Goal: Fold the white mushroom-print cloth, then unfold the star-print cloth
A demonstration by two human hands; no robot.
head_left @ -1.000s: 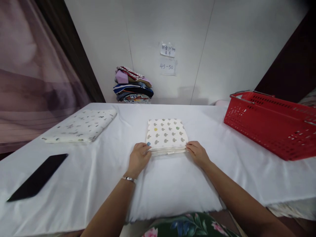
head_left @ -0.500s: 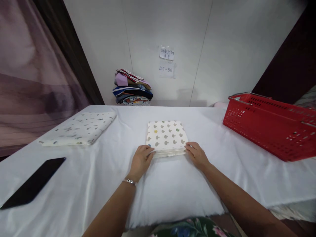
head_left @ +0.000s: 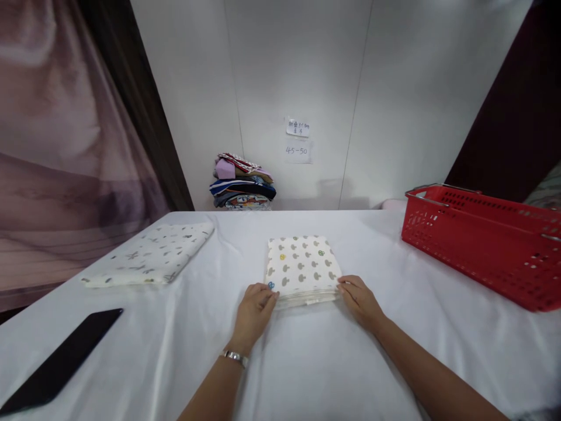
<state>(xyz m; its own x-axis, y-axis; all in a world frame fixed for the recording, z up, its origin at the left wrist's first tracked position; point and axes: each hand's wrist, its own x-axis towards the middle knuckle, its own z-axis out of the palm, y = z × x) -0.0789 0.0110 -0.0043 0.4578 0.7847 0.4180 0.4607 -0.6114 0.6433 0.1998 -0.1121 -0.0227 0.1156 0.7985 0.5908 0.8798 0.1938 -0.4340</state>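
A folded white cloth [head_left: 302,266] printed with grey mushroom shapes and a few coloured marks lies flat in the middle of the table. Its layered edges face me. At the near left corner, my left hand [head_left: 254,313] pinches the cloth between thumb and fingers; a silver bracelet circles that wrist. On the opposite side, my right hand [head_left: 360,301] grips the near right corner the same way. The fingertips partly cover both corners.
Another folded patterned cloth [head_left: 151,254] lies on the white-covered table [head_left: 210,386] at left, with a black phone-like slab [head_left: 63,359] nearer me. A red basket [head_left: 477,240] stands at right. Behind are stacked folded fabrics [head_left: 243,186] and a wall with paper notes [head_left: 298,150].
The camera has tilted upward, so everything sits lower in view. Both hands stay at the cloth's near corners, and the cloth keeps its folded shape.
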